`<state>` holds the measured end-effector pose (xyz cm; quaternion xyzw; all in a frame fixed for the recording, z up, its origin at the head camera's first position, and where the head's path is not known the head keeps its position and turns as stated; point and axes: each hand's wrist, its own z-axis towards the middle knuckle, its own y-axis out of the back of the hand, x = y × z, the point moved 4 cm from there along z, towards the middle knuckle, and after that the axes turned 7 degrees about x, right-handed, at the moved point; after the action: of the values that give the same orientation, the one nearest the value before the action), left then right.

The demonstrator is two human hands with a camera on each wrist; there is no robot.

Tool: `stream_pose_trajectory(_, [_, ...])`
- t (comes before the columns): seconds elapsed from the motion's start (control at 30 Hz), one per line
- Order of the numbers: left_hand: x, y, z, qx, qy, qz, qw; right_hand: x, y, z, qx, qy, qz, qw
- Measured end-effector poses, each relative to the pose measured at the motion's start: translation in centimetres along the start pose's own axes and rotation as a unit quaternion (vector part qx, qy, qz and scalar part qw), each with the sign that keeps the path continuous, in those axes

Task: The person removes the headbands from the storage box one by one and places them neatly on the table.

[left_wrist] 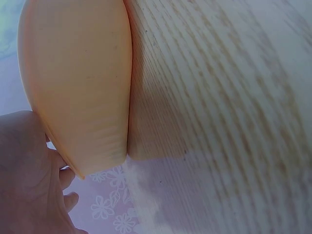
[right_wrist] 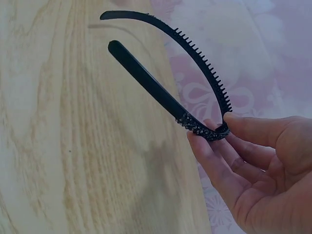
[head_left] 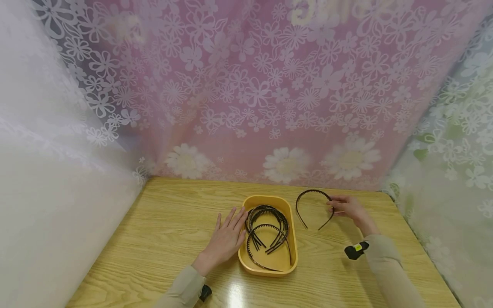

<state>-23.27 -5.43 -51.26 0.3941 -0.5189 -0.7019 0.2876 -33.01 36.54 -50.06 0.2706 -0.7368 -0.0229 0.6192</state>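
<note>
Pale sleeves [head_left: 181,288] reach over the wood-grained surface [head_left: 173,222]. Toward its far edge, the right hand [head_left: 348,208] pinches a thin, toothed black headband [right_wrist: 146,80] studded with beads; the left hand [head_left: 223,238], fingers extended, touches the left rim of a smooth yellow tub [head_left: 270,272] holding more curved headbands [head_left: 285,222].

Pink floral curtain [head_left: 262,98], wooden table [head_left: 177,222]

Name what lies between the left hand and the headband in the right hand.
The tray, with more headbands in it, then a narrow strip of bare table before the held headband; the head view shows this.
</note>
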Motion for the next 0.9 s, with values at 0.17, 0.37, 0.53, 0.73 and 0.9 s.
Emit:
stream_pose_trajectory(0.17, [0.0,0.0,-0.1,-0.018,-0.01,-0.003,0.9998,-0.5,-0.3,0.4,0.0,0.0,-0.004,1.0])
stream_pose_trajectory(0.37, [-0.2,0.3,-0.2,-0.014,-0.006,-0.01,0.9998,-1.3,-0.6,0.8,-0.003,-0.009,0.001,1.0])
stream_pose_trajectory(0.53, [-0.2,0.3,-0.1,-0.007,0.0,-0.007,1.0,-1.4,-0.5,0.8,-0.014,-0.022,-0.013,0.9996])
stream_pose_trajectory(0.73, [-0.1,0.3,0.0,0.004,0.007,0.004,1.0,-1.3,-0.6,0.8,-0.023,-0.026,-0.028,0.999])
stream_pose_trajectory(0.9, [-0.1,0.3,0.1,0.007,0.009,0.011,0.9999,-1.2,-0.7,0.6,-0.033,-0.029,-0.033,0.9985])
